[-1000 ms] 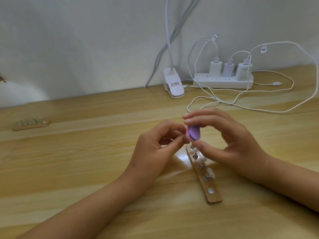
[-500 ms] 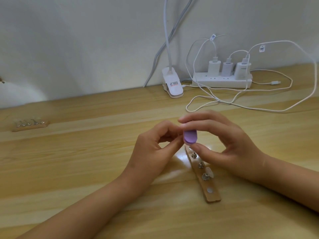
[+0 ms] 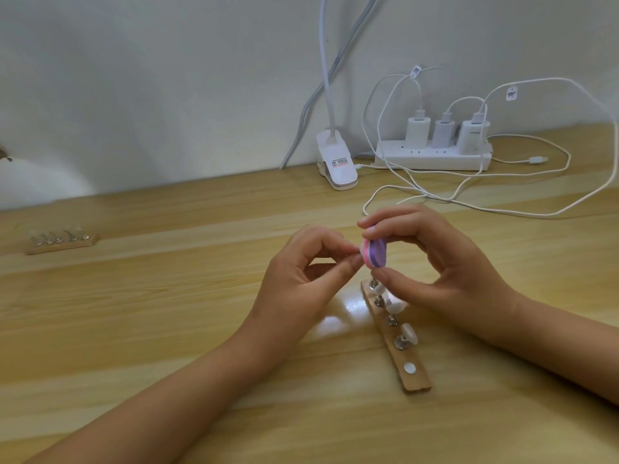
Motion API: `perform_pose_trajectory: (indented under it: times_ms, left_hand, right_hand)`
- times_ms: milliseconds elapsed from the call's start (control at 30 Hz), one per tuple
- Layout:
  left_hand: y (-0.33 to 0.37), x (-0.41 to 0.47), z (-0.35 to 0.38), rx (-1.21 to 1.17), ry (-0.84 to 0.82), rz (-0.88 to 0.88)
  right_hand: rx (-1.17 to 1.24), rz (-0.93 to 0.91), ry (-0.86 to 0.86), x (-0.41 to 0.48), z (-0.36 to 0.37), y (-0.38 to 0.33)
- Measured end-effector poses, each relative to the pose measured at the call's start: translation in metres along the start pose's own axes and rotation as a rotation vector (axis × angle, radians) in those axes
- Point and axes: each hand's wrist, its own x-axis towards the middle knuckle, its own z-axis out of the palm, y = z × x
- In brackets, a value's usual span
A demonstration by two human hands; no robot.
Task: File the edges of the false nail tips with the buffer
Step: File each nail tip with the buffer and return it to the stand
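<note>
Found turned pink edge forward since a second ago, just above wooden stand's (image 3: 413,380) far end: buffer (image 3: 374,253) pinched by right hand (image 3: 445,262), against left hand's (image 3: 301,279) pinch on presumed, unseen nail tip; filing judged ongoing.

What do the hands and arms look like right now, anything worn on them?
Two bare hands: the left hand and right hand carry no gloves, rings or bracelets. The left forearm and right forearm are bare up to the frame edge, with no sleeve, watch or wristband in view. No markings show.
</note>
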Motion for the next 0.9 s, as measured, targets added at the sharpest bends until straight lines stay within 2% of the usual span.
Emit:
perform_pose_trajectory:
  times_ms: [233, 900]
  left_hand:
    - [0.0024, 0.0001, 0.0020, -0.134, -0.054, -0.067]
    - [0.0028, -0.0014, 0.0012, -0.109, -0.043, -0.090]
  right_hand:
    - [-0.056, -0.028, 0.016, 0.0005, -0.0016, -0.0002]
    - [-0.024, 0.025, 0.032, -0.0009, 0.0016, -0.0007]
